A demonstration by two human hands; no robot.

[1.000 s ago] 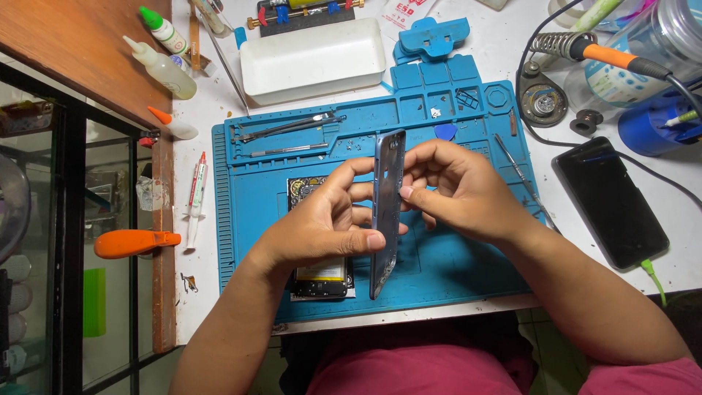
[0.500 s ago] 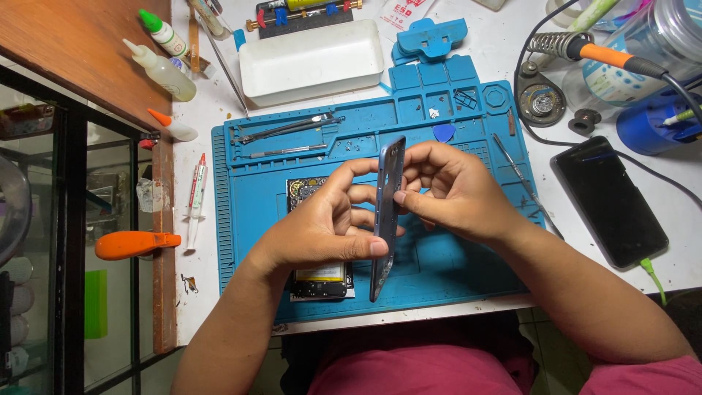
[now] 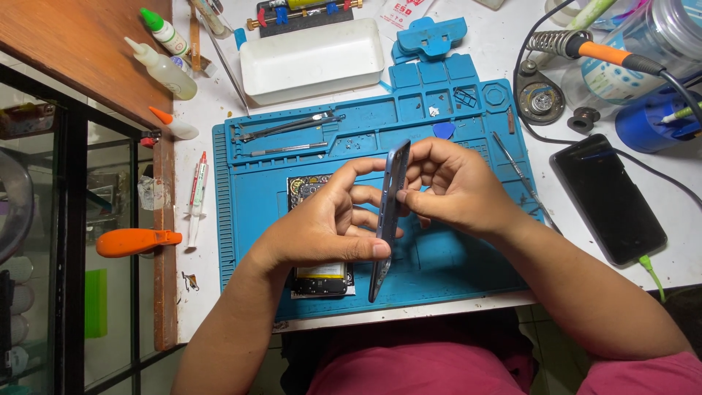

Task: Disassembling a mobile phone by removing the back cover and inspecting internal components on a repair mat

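Both hands hold a thin dark phone frame (image 3: 387,219) edge-on above the blue work mat (image 3: 248,197). Left hand (image 3: 329,227) is curled round the frame's lower half, thumb pressed along its side, fingers pinching from behind. Right hand (image 3: 457,186) pinches the upper half btw thumb and fingertips. Under the left hand an opened phone body (image 3: 322,274) lies flat on the mat (battery showing). Tweezers (image 3: 289,126) sit in the mat's top tray. On the white surface (image 3: 504,51), right of the mat, a black phone (image 3: 607,194) lies w/ a green cable plugged in. White tray (image 3: 311,58) sits beyond the mat.
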